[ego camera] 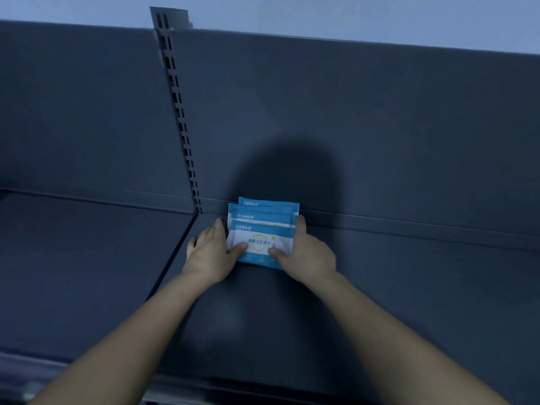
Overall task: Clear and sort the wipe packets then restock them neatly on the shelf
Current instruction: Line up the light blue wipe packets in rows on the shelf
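A small stack of blue-and-white wipe packets [261,226] stands against the back panel on the dark grey shelf [394,287]. At least three packets overlap, the front one showing a yellow shield print. My left hand [211,249] grips the stack's left side, thumb on the front packet and fingers along the edge. On the right side my right hand [302,252] holds the stack the same way, thumb on the front face, fingers reaching behind.
A slotted metal upright [178,112] runs up the back panel just left of the packets. A seam [175,252] divides this shelf from the neighbouring shelf section on the left. The shelf's front edge [233,387] lies near my forearms.
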The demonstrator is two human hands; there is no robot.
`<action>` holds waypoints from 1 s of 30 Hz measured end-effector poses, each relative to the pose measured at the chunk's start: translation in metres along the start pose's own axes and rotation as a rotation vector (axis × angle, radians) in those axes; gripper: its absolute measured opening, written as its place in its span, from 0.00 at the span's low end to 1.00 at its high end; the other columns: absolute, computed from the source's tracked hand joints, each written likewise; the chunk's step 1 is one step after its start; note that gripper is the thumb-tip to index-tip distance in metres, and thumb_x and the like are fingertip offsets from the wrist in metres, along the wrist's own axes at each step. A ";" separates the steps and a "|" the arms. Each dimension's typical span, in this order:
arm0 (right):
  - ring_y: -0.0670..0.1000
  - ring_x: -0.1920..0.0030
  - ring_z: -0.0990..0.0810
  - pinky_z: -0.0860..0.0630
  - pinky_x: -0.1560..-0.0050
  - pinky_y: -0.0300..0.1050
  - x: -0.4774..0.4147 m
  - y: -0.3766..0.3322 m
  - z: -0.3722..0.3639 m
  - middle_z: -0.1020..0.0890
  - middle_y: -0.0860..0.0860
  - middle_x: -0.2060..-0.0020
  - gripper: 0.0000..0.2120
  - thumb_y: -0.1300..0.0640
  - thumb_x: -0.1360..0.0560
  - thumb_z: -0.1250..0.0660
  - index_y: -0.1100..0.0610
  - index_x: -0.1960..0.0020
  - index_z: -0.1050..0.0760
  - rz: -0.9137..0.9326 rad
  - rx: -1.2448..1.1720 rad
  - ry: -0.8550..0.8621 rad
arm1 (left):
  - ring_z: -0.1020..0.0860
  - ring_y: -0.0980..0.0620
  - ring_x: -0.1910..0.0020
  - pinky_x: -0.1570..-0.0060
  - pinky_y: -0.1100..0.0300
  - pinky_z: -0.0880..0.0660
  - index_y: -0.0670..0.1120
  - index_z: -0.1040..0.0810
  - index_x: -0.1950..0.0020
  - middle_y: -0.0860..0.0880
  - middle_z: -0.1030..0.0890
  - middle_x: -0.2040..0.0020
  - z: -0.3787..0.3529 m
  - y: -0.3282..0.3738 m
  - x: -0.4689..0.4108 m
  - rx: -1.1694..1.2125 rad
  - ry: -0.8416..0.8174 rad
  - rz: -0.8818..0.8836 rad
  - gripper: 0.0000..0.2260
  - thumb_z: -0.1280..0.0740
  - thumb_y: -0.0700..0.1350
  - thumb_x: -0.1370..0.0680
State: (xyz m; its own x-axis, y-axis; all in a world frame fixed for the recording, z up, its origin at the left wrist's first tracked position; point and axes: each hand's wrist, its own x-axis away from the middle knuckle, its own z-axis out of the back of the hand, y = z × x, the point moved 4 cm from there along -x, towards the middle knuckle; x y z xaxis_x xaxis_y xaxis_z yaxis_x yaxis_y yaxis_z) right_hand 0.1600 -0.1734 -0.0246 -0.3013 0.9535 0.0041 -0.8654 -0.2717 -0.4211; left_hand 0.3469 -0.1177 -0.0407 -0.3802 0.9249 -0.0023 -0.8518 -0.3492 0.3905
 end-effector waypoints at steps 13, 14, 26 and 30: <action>0.56 0.40 0.29 0.30 0.42 0.50 0.067 -0.092 -0.008 0.26 0.54 0.41 0.24 0.46 0.25 0.35 0.55 0.32 0.33 0.590 0.126 0.113 | 0.39 0.46 0.28 0.34 0.49 0.37 0.48 0.31 0.30 0.47 0.33 0.29 0.062 -0.061 0.111 -0.329 0.172 0.114 0.25 0.43 0.61 0.21; 0.57 0.41 0.28 0.30 0.43 0.51 0.074 -0.103 -0.014 0.25 0.54 0.43 0.24 0.47 0.25 0.33 0.56 0.34 0.30 0.642 0.122 0.101 | 0.37 0.46 0.29 0.35 0.49 0.36 0.49 0.30 0.30 0.47 0.31 0.31 0.070 -0.071 0.124 -0.358 0.195 0.145 0.24 0.42 0.60 0.21; 0.55 0.37 0.31 0.33 0.40 0.49 0.198 -0.278 -0.094 0.27 0.52 0.40 0.18 0.48 0.23 0.37 0.53 0.35 0.29 1.135 0.140 -0.115 | 0.31 0.47 0.37 0.42 0.53 0.31 0.49 0.26 0.37 0.50 0.25 0.39 0.149 -0.225 0.333 -0.528 0.280 0.664 0.15 0.39 0.50 0.23; 0.56 0.37 0.31 0.33 0.39 0.50 0.260 -0.338 -0.129 0.26 0.53 0.40 0.19 0.48 0.24 0.36 0.52 0.36 0.29 1.247 0.150 -0.187 | 0.29 0.45 0.40 0.44 0.52 0.30 0.49 0.24 0.41 0.48 0.23 0.43 0.170 -0.270 0.406 -0.546 0.281 0.803 0.14 0.41 0.51 0.24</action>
State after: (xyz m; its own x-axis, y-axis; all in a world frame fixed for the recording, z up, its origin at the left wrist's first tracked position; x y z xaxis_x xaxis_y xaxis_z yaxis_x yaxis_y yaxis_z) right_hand 0.4261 0.1831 0.0018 -0.9822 0.0112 -0.1874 0.0125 -0.9921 -0.1251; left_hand 0.4836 0.3780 0.0089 -0.9247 0.3414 -0.1684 -0.3279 -0.9391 -0.1032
